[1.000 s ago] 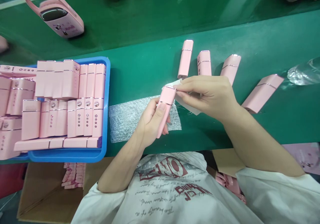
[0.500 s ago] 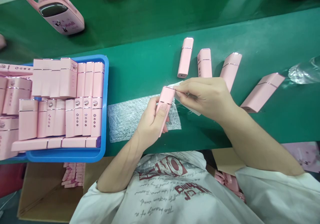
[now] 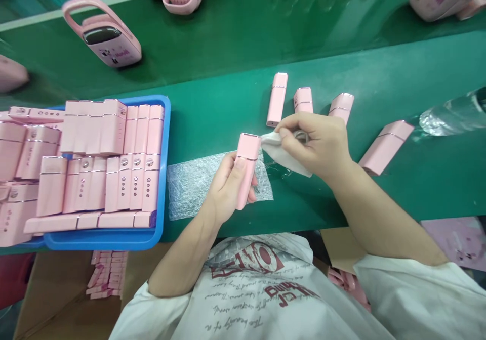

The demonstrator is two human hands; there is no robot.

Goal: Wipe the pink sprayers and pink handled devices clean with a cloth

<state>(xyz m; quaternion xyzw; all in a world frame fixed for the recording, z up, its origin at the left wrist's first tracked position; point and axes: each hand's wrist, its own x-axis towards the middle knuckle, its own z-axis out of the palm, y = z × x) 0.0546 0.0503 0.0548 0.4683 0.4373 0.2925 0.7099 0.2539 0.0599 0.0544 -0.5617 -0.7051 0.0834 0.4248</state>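
Note:
My left hand (image 3: 227, 185) is wrapped round a pink rectangular device (image 3: 248, 150) with a thin silver band, its top tilted slightly right. Pinched in my right hand (image 3: 317, 140) is a white cloth (image 3: 286, 157), whose left end is close to the device's upper right edge. Whether the cloth touches the device, I cannot tell. Bubble wrap (image 3: 193, 185) lies flat on the green table (image 3: 216, 102), under and beside my left hand. Beyond my right hand stand or lie several similar pink devices (image 3: 278, 99), one of them (image 3: 387, 146) above my right forearm.
A blue tray (image 3: 164, 178) packed with pink devices sits at the left. Pink handled gadgets (image 3: 117, 51) are on the green surface at the back. A clear plastic item (image 3: 451, 115) lies at the right. Cardboard boxes (image 3: 56, 294) with pink items stand below the table edge.
My right hand has moved slightly right, away from the held device, and more of the cloth shows. The device has turned to show more of its broad face. The camera view has shifted.

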